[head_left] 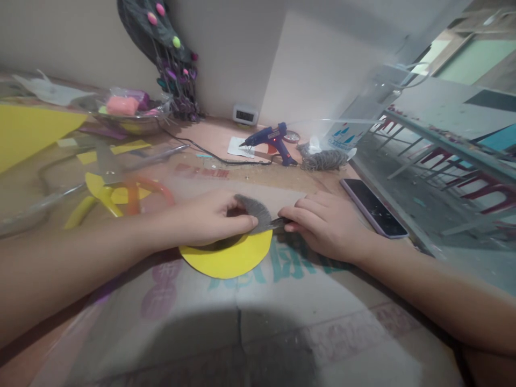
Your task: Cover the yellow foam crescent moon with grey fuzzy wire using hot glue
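Observation:
My left hand (pixel 217 217) is closed on a flat yellow ring (pixel 228 264), which looks like paper or foam. Its thumb lies over a section of the ring covered by wrapped grey yarn (pixel 258 208); the front of the ring is bare yellow. Just right of the ring, my right hand (pixel 326 223) pinches dark grey yarn strands (pixel 278 222) close to the wrapped section. The fingers hide part of these strands. Both hands stay low over a printed cardboard sheet (pixel 282 301).
A blue glue gun (pixel 276 141) stands behind the hands, beside a skein of grey yarn (pixel 324 159). A phone (pixel 374 208) lies at the right table edge. Scissors with orange and yellow handles (pixel 151 185), yellow scraps (pixel 135 145) and a filled bowl (pixel 137 122) are left.

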Available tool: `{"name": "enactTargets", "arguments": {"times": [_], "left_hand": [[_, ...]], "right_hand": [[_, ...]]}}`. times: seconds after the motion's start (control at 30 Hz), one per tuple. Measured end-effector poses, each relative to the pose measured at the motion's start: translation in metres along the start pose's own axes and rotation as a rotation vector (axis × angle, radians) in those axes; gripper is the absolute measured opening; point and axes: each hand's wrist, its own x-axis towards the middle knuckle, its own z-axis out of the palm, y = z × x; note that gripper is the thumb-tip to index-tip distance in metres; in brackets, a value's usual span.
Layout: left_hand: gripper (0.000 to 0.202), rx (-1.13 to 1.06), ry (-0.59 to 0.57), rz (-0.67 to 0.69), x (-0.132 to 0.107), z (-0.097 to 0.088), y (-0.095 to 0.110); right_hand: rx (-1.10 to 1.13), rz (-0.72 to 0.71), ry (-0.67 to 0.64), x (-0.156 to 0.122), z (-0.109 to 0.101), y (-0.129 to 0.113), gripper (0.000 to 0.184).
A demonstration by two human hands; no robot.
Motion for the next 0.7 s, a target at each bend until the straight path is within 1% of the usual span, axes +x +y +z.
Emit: {"name": "enactTargets", "arguments": {"times": [0.2, 0.3, 0.4, 0.7], "left_hand": [[0.024, 0.005, 0.008, -0.006, 0.0003, 0.0005, 0.0017], [0.024, -0.011, 0.012, -0.011, -0.0001, 0.0007, 0.0013], [0.023, -0.032, 0.008, -0.026, -0.0001, 0.0010, -0.0001], [0.022, -0.024, 0.006, 0.001, 0.0010, 0.0017, 0.0010]], "right_hand": [[0.014, 0.011, 0.010, 0.0024, -0.0011, -0.0018, 0.025], [0.056, 0.050, 0.027, 0.0037, -0.0017, -0.0019, 0.029], [0.090, 0.085, 0.037, 0.0040, -0.0021, -0.0016, 0.029], [0.080, 0.065, 0.015, 0.0070, -0.0034, -0.0041, 0.031]]}}
